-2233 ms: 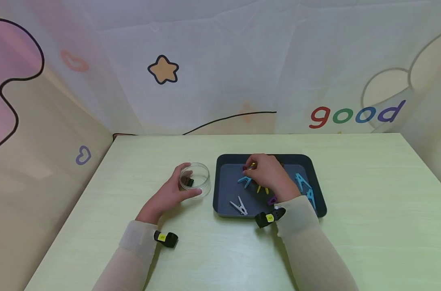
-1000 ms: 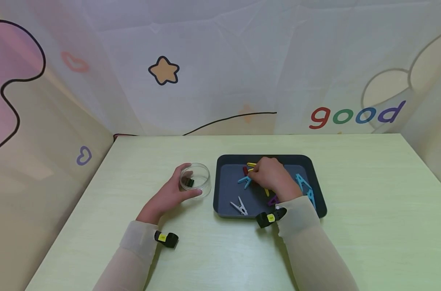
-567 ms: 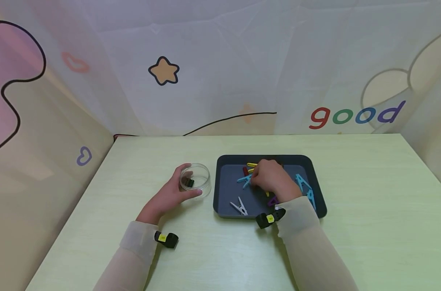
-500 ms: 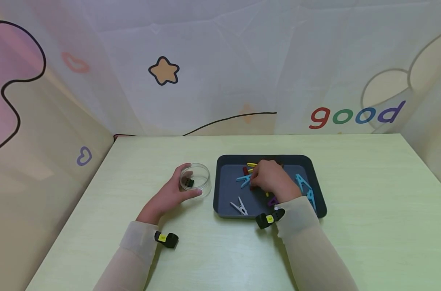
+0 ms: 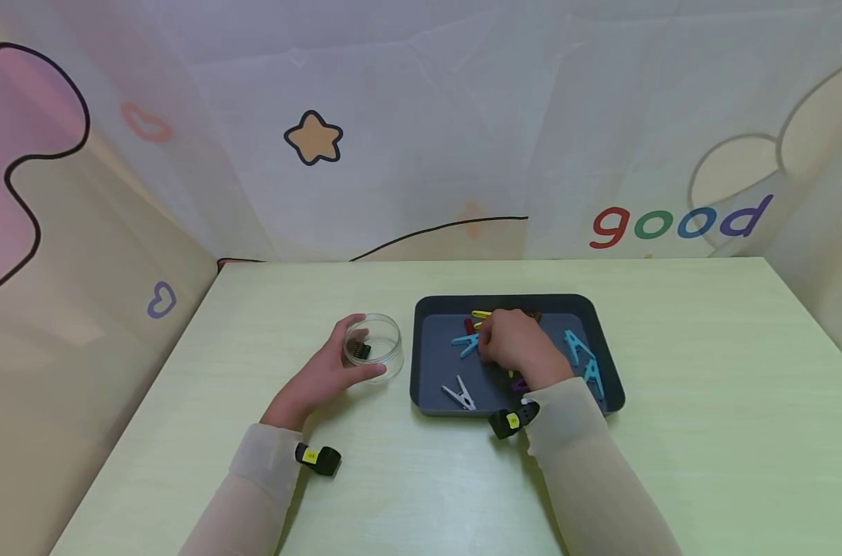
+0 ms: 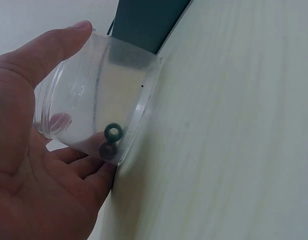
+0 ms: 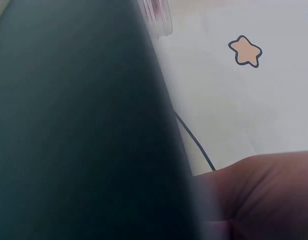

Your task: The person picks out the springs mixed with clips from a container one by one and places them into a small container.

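Observation:
On the left, my left hand [image 5: 324, 378] grips a clear round jar [image 5: 386, 363], thumb on the near side and fingers round the far side. Inside the jar lie small dark ribbed pieces [image 5: 361, 350]; in the left wrist view two show as rings [image 6: 113, 132]. My right hand [image 5: 518, 347] reaches into the dark grey tray [image 5: 428, 401], its fingers bent downward and their tips hidden. Beside its fingers are a light blue clothespin [image 5: 466, 342], a dark red piece [image 5: 469, 327] and a yellow clothespin [image 5: 481, 314]. The tray's wall blocks most of the right wrist view.
A white clothespin [image 5: 460, 394] lies at the tray's front left. More blue clothespins [image 5: 579, 347] lie along its right side, and a purple one [image 5: 520, 384] is partly under my right wrist. A printed cloth [image 5: 407, 139] hangs behind the table [image 5: 706, 401].
My right hand has come from the tray's back toward its middle, leaving the dark red piece lying there. The near blue clothespin and the tray have shifted slightly. My left hand keeps still.

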`<state>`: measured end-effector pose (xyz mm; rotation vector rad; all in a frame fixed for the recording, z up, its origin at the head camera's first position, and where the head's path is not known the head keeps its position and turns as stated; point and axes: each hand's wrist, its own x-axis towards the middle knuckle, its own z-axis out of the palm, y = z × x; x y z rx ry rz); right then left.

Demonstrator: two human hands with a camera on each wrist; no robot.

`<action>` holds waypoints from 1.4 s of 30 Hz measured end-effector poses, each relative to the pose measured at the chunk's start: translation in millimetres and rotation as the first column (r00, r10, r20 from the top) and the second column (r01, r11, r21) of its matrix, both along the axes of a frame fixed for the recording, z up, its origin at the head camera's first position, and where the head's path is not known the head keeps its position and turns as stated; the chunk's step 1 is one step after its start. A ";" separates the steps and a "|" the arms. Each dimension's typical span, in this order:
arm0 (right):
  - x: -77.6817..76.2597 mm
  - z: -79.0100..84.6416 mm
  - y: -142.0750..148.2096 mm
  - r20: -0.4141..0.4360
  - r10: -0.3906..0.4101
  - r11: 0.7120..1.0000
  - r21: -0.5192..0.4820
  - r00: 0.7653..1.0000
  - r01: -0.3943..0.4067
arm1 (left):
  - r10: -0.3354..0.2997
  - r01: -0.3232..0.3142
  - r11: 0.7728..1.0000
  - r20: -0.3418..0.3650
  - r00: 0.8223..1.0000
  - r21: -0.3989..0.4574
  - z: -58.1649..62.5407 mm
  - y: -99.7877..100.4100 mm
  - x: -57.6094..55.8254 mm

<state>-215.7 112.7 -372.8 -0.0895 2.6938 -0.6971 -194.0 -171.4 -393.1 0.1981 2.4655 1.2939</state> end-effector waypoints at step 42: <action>2.2 15.6 -0.7 -0.181 0.029 0.993 -0.110 0.983 -0.050 | 0.034 -0.035 0.999 -0.041 0.999 -0.024 -30.3 -7.5 -11.3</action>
